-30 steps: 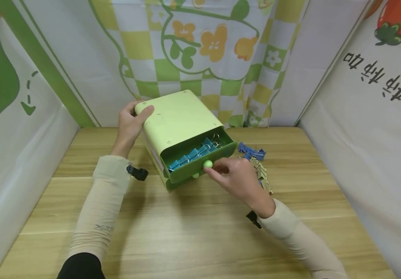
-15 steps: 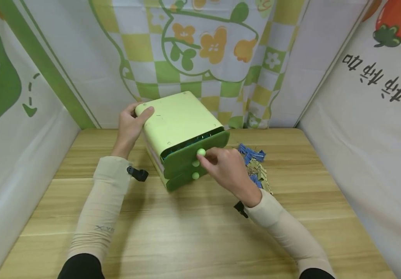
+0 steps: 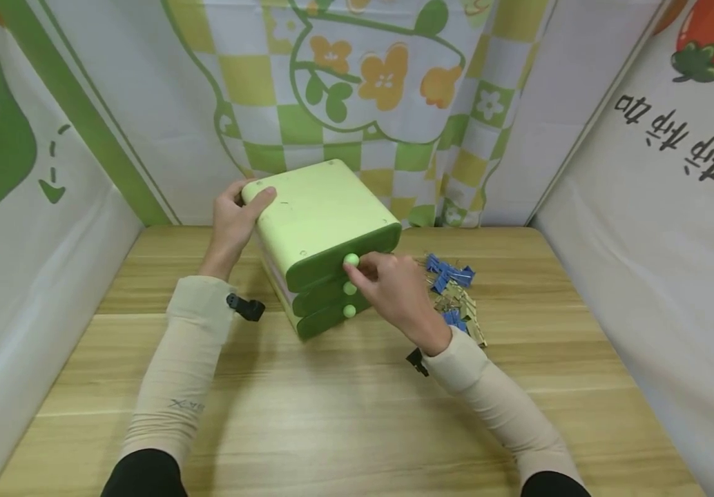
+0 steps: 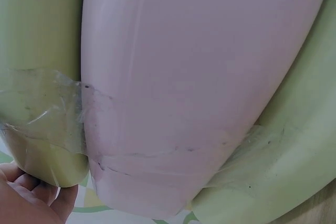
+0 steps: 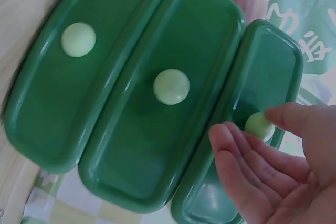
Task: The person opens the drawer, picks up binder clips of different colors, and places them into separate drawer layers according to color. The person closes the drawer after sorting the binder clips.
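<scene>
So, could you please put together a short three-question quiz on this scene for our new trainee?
1. How many round knobs show in the right wrist view?
2. True or false: blue and yellowish binder clips lie on the table beside the cabinet.
3. What does the left hand grip? A) the binder clips; B) the cabinet; C) the table.

Key: 1. Three. 2. True. 3. B.

The place looks like a small curtained work booth, shown by a wood-grain desk (image 3: 307, 428) hemmed in by printed white sheets (image 3: 655, 235) at both sides and a checkered, flowered curtain (image 3: 363, 96) behind, with a drawer cabinet (image 3: 326, 210) and binder clips (image 3: 454, 275) adding an office touch.
</scene>
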`<action>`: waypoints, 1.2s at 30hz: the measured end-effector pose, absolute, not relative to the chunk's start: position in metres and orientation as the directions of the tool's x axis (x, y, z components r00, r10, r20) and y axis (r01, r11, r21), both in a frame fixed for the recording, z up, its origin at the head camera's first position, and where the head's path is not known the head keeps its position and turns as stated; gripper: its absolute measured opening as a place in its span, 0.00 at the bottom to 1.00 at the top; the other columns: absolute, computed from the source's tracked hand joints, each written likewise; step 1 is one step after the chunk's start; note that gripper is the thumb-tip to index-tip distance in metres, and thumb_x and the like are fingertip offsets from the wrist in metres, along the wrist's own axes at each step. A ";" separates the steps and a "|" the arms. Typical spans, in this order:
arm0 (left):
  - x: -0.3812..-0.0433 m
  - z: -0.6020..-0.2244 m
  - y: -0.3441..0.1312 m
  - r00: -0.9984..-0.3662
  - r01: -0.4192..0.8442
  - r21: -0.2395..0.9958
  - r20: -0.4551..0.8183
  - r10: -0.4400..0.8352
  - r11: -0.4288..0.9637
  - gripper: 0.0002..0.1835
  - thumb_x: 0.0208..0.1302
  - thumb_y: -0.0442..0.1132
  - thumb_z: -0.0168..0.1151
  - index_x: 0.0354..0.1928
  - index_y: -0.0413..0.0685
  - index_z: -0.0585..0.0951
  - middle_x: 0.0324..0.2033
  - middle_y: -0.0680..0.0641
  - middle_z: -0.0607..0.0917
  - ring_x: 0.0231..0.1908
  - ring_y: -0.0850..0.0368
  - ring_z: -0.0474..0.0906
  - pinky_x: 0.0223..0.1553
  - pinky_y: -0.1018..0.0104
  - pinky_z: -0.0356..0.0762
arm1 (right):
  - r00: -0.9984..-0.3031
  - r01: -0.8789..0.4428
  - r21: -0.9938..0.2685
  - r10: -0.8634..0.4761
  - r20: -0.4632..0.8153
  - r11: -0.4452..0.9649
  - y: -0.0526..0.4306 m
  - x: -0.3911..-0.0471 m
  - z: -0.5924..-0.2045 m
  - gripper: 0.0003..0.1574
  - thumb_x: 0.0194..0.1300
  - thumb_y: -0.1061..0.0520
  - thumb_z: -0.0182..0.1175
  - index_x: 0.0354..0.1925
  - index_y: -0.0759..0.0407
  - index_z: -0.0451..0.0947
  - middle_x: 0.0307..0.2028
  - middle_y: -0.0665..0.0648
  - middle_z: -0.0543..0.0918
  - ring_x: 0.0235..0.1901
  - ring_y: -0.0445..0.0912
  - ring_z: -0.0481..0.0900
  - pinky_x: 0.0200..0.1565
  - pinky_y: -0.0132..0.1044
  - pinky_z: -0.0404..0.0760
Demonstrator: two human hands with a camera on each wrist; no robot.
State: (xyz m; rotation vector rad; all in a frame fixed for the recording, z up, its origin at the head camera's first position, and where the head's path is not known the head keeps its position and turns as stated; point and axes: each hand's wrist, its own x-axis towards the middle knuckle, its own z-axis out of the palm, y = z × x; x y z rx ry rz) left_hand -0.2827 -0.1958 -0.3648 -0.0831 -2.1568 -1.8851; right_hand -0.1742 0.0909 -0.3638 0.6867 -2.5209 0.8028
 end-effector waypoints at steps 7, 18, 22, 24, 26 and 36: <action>-0.282 -0.365 -0.195 -0.958 0.230 0.962 0.250 -0.139 0.145 0.32 0.68 0.57 0.70 0.65 0.43 0.80 0.48 0.54 0.81 0.44 0.60 0.78 0.42 0.75 0.80 | -0.821 -0.544 -0.426 -0.353 0.449 0.723 0.098 -0.171 -0.371 0.21 0.74 0.44 0.67 0.38 0.60 0.92 0.31 0.55 0.93 0.27 0.42 0.89 0.32 0.35 0.87; -0.282 -0.364 -0.195 -0.956 0.236 0.961 0.256 -0.141 0.145 0.31 0.69 0.56 0.71 0.65 0.43 0.80 0.49 0.54 0.81 0.45 0.60 0.78 0.43 0.75 0.80 | -0.861 -0.495 -0.346 -0.396 0.321 0.797 0.089 -0.177 -0.405 0.30 0.74 0.43 0.67 0.17 0.49 0.73 0.13 0.44 0.71 0.12 0.35 0.64 0.16 0.26 0.60; -0.282 -0.365 -0.195 -0.956 0.238 0.960 0.258 -0.136 0.149 0.32 0.69 0.56 0.70 0.65 0.42 0.80 0.49 0.53 0.81 0.46 0.60 0.78 0.44 0.75 0.80 | -0.857 -0.497 -0.346 -0.389 0.337 0.796 0.086 -0.181 -0.411 0.32 0.74 0.46 0.67 0.15 0.50 0.69 0.13 0.46 0.72 0.13 0.36 0.66 0.16 0.27 0.63; -0.282 -0.366 -0.195 -0.956 0.239 0.959 0.260 -0.136 0.149 0.32 0.69 0.56 0.70 0.65 0.42 0.80 0.49 0.53 0.81 0.46 0.60 0.78 0.44 0.75 0.80 | -0.855 -0.498 -0.342 -0.387 0.345 0.797 0.086 -0.181 -0.411 0.32 0.74 0.47 0.66 0.14 0.50 0.68 0.13 0.47 0.73 0.14 0.37 0.67 0.16 0.27 0.64; -0.282 -0.366 -0.194 -0.957 0.236 0.960 0.257 -0.135 0.151 0.32 0.69 0.56 0.70 0.65 0.43 0.80 0.49 0.53 0.81 0.46 0.60 0.78 0.44 0.74 0.80 | -0.853 -0.502 -0.336 -0.391 0.347 0.797 0.087 -0.179 -0.410 0.31 0.74 0.47 0.67 0.14 0.50 0.70 0.14 0.47 0.74 0.14 0.37 0.67 0.17 0.28 0.64; -0.284 -0.365 -0.195 -0.954 0.240 0.960 0.261 -0.146 0.144 0.30 0.69 0.55 0.70 0.64 0.43 0.81 0.47 0.54 0.82 0.44 0.61 0.79 0.42 0.74 0.81 | -0.844 -0.518 -0.295 -0.422 0.333 0.803 0.104 -0.156 -0.401 0.27 0.72 0.47 0.68 0.17 0.50 0.73 0.15 0.45 0.74 0.15 0.35 0.67 0.19 0.27 0.65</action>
